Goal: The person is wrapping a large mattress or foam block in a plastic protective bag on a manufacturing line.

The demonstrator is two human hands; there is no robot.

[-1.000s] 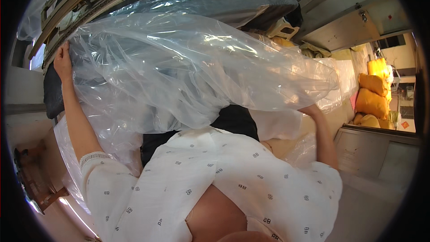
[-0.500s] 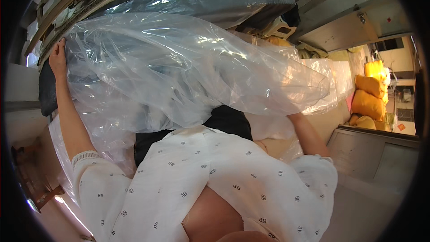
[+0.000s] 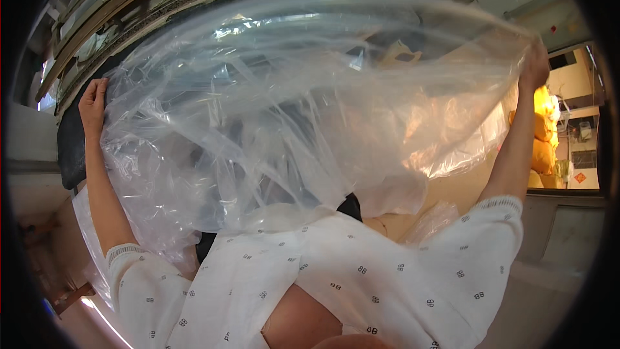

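Observation:
A large sheet of clear plastic film point(image 3: 258, 110) spreads between my outstretched arms, wrinkled and billowing, with its lower part draped over my lap. At the far left, my left hand point(image 3: 94, 105) is closed on one edge of the film. My right hand point(image 3: 535, 68), slightly blurred, is raised at the right and grips the opposite corner, where the film gathers to a point. Through the plastic a dark surface shows dimly behind it. Whether the film is one layer or several, I cannot tell.
Wooden slats point(image 3: 97, 16) run along the upper left beyond a dark padded edge point(image 3: 71, 136). Yellow stuffed sacks point(image 3: 544, 145) are piled at the right, past my forearm. More crumpled clear plastic point(image 3: 439, 220) lies beside my right side, near a low grey panel point(image 3: 571, 232).
My right hand has swung from low beside my body, partly behind the film, up to the far right, stretching the film wide. My left hand has shifted slightly right and nearer.

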